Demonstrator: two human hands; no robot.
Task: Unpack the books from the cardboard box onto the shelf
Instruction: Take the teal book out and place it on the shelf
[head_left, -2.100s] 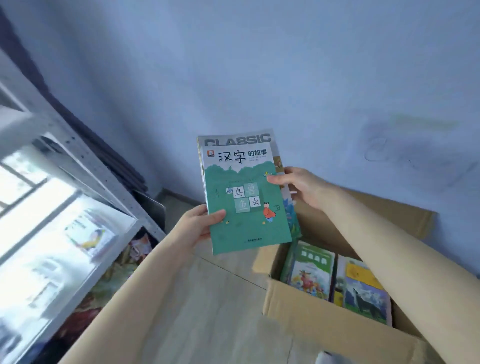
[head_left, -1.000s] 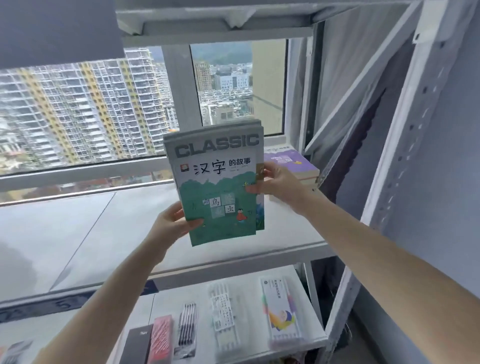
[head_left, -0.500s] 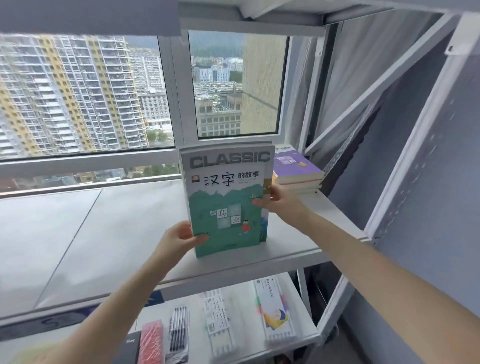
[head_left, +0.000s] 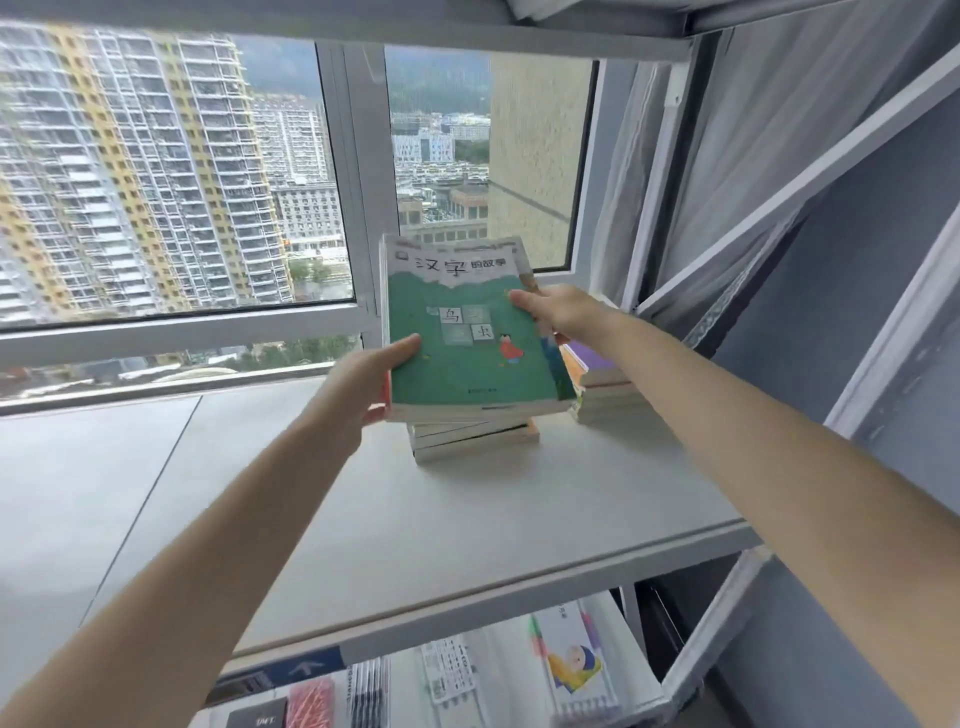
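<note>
A stack of books topped by a green-covered book (head_left: 467, 343) leans back, nearly flat, over the white shelf (head_left: 467, 519). My left hand (head_left: 363, 384) grips its left edge, thumb on the cover. My right hand (head_left: 561, 312) holds the right edge, thumb on the cover. The lower books of the stack (head_left: 475, 441) rest on the shelf. Right beside it lies a second pile with a purple-covered book (head_left: 597, 374). The cardboard box is out of view.
A window (head_left: 208, 208) with a grey frame runs behind the shelf. A curtain (head_left: 727, 156) and slanted shelf braces stand at the right. The lower shelf (head_left: 467, 675) holds pens and packaged stationery. A shelf board crosses overhead.
The stack stood upright on the shelf half a second ago; it now tips backward toward flat and sits farther back, next to the purple pile. Both hands followed it.
</note>
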